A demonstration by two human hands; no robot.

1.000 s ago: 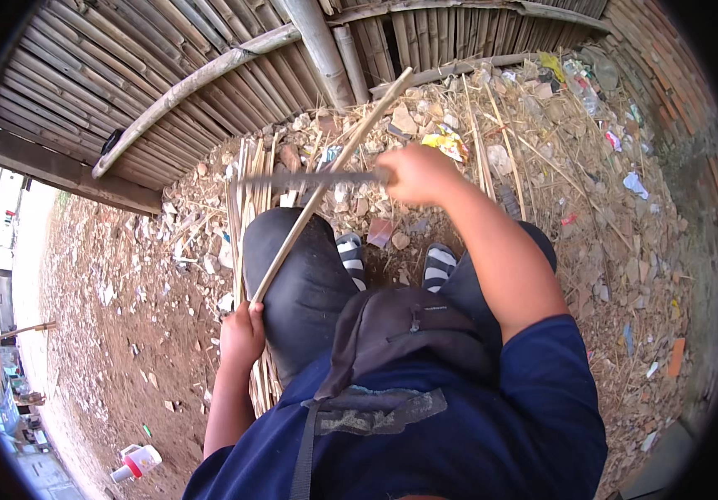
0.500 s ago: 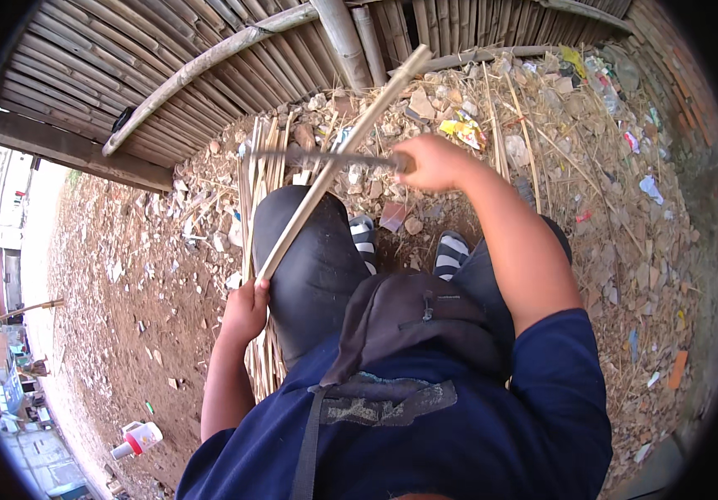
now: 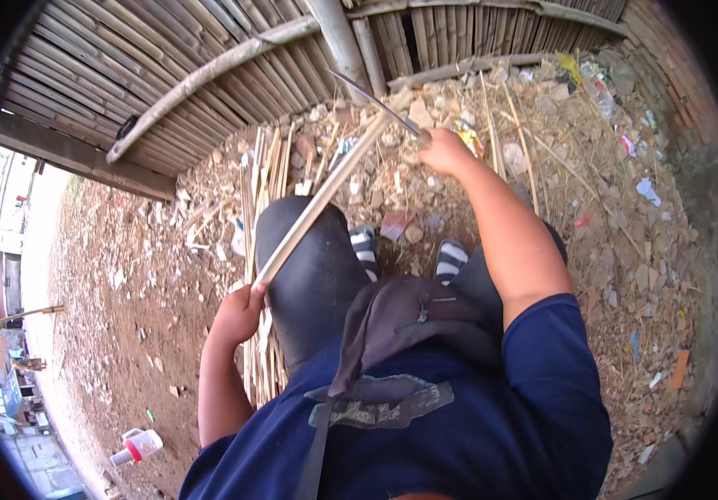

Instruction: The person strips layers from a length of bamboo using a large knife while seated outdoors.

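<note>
My left hand [image 3: 240, 315] is closed round the lower end of a pale split bamboo strip [image 3: 315, 207]. The strip slants up and away to the right, over my left knee. In my right hand [image 3: 445, 152] is the handle of a long knife [image 3: 382, 107], gripped with closed fingers. Its dark, thin blade points up and to the left, crossing near the strip's far end; whether blade and strip touch, I cannot tell. Beside my left leg lies a bundle of cut bamboo strips [image 3: 269, 171], partly hidden under the leg and my left forearm.
A bamboo wall [image 3: 234, 83] with wooden posts rises ahead. Stones and litter cover the ground, with loose strips [image 3: 519, 125] at the right. A brick wall [image 3: 675, 75] stands far right. A clear jug with a red band [image 3: 137, 447] lies at lower left. A dark bag [image 3: 425, 321] hangs at my front.
The knife blade has swung from pointing level left to pointing up and away, near the strip's far end. My right hand has shifted slightly right. The strip's far end sits lower in the picture.
</note>
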